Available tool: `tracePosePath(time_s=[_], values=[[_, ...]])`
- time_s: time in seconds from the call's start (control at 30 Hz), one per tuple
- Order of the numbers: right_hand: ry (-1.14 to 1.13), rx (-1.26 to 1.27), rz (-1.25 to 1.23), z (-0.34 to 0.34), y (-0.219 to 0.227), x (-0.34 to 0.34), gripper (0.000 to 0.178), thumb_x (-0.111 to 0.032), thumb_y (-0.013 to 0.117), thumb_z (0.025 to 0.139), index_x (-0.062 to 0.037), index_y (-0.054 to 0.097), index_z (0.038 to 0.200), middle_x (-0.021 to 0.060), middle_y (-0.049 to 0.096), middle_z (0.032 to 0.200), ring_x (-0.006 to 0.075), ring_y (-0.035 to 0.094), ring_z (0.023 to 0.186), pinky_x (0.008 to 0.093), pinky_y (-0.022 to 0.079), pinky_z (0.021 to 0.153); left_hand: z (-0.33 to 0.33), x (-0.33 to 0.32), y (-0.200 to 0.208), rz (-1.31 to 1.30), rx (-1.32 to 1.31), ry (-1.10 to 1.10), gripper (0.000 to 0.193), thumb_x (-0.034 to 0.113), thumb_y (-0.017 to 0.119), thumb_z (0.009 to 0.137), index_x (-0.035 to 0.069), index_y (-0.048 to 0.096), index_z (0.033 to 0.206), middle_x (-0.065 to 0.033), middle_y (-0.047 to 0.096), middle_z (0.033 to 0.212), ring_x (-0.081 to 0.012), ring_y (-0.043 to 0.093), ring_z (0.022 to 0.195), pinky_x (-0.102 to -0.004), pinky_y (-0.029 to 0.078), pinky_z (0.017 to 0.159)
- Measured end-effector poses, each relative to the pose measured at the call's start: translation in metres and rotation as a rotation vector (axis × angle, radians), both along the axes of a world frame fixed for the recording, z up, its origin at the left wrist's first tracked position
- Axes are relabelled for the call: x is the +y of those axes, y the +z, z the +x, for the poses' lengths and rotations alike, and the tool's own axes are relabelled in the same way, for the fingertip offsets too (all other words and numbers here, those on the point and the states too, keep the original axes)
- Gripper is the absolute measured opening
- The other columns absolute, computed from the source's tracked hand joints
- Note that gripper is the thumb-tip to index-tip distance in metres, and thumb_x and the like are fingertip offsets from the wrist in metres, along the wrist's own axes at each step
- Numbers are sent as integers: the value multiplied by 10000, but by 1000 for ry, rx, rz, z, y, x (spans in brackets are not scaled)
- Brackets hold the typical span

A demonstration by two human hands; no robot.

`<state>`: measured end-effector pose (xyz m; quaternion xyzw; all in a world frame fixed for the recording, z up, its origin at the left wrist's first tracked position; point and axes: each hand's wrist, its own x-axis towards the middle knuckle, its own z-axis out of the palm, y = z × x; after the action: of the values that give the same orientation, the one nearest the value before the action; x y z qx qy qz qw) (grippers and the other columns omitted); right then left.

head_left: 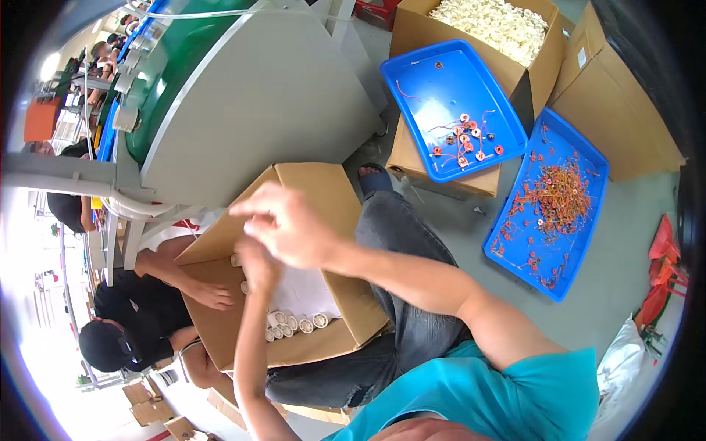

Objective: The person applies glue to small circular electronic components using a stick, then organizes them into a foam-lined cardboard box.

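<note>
An open cardboard box (309, 176) stands against my legs. White round plastic parts (292, 323) with ribbed ends lie in rows inside it, beside a white sheet (305, 290). Both my hands are over the box, close to each other. My right hand (283, 224) is the higher one, slightly blurred, with its index finger stretched out and the thumb apart; no object shows in it. Just below it is my left hand (259, 266), its fingers smeared by motion, so its grip is unclear. Another person's hand (213, 295) rests at the box's left side.
A blue tray (412, 88) with a few wired red-and-white parts sits on a box at the upper right. Beside it, another blue tray (515, 272) holds a heap of them. A carton (415, 29) of cream pieces stands behind. A grey machine panel (272, 95) rises at upper left.
</note>
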<state>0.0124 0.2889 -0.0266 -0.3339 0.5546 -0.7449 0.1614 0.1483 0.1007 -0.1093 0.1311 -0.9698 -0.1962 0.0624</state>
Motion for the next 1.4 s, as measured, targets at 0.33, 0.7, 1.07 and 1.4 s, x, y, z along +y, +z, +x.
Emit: tracePosePath(time_s=[0.33,0.7,1.07,1.4], values=[[-446,392,1005,-159,-151,161,208,-88,675,786,-48,764,970,255,691,960,391,684,923,457,533,848,195,12,-248,128,-1380,-230,1066,784,555,775,-7,331,1455,-333,422,1379,-481,494,1225,-566,428,1001],[-395,391,1337,-165,-169,166,175,-57,705,739,-14,761,898,264,692,957,396,672,964,465,520,872,180,-13,-244,222,-1303,-234,928,583,778,729,-58,477,1329,-282,614,1210,-391,607,1127,-446,494,950],[-625,430,1020,-149,-107,219,263,-29,670,784,-56,750,1033,212,691,998,382,659,987,438,517,879,105,28,-7,882,-287,260,709,264,846,727,-31,519,1283,-147,656,1101,-235,652,1001,-374,502,918],[-650,671,1048,-187,-66,230,206,-65,683,820,-18,752,1009,197,708,1006,316,695,940,389,532,856,96,121,30,1473,389,148,576,142,774,761,33,485,1246,-85,631,980,-196,620,957,-359,480,897]])
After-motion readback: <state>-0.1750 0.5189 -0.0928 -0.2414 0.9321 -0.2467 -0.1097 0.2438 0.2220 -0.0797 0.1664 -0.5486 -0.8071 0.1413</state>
